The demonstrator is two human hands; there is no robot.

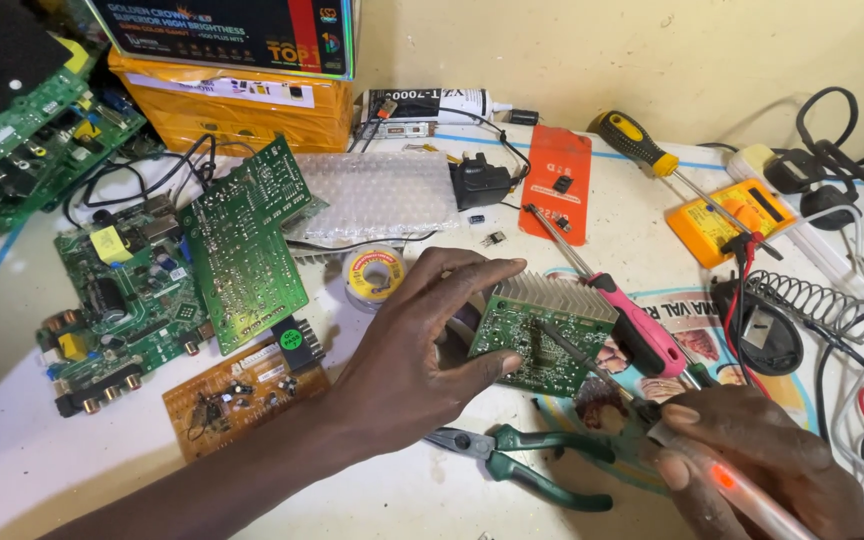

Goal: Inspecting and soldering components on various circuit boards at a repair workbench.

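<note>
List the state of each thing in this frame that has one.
left hand: gripping small green circuit board, tilted up
right hand: holding soldering iron, light glowing, tip on board
green pliers: lying closed
pink screwdriver: lying flat
solder spool: lying flat

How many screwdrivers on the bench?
2. The pink-handled screwdriver lies beside the small board held by the left hand; the yellow-and-black screwdriver lies by the yellow multimeter. Clutter may hide others.

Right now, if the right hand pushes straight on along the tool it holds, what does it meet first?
Probably the small green circuit board held by the left hand. The soldering iron in the right hand already has its tip there, though contact is unclear.
</note>
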